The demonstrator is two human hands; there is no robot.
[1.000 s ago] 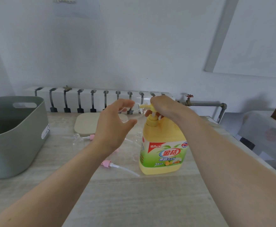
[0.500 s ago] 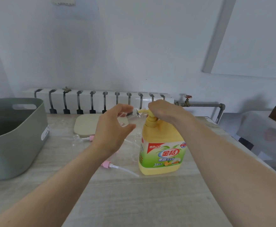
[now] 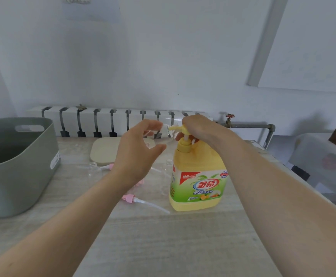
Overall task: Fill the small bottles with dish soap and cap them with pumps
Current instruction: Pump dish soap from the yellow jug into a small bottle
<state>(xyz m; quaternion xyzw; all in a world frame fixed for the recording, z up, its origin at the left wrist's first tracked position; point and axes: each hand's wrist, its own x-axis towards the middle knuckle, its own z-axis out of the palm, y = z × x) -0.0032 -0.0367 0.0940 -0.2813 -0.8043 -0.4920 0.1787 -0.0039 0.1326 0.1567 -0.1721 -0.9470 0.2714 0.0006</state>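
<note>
Yellow pump point(image 3: 180, 128) in right hand point(image 3: 200, 126), clear bottle point(image 3: 166, 134) in left hand point(image 3: 137, 154)

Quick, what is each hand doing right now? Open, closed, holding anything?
Left hand: grips a small clear bottle.
Right hand: grips the pump head of the dish soap bottle.

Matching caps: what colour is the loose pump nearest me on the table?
The pump is pink with a white tube; head view.

Grey tub point(image 3: 17, 168): cut by left edge. Pink pump point(image 3: 140, 182): mostly hidden behind left hand point(image 3: 137, 154). Clear bottle point(image 3: 160, 136) in it: outline indistinct.
</note>
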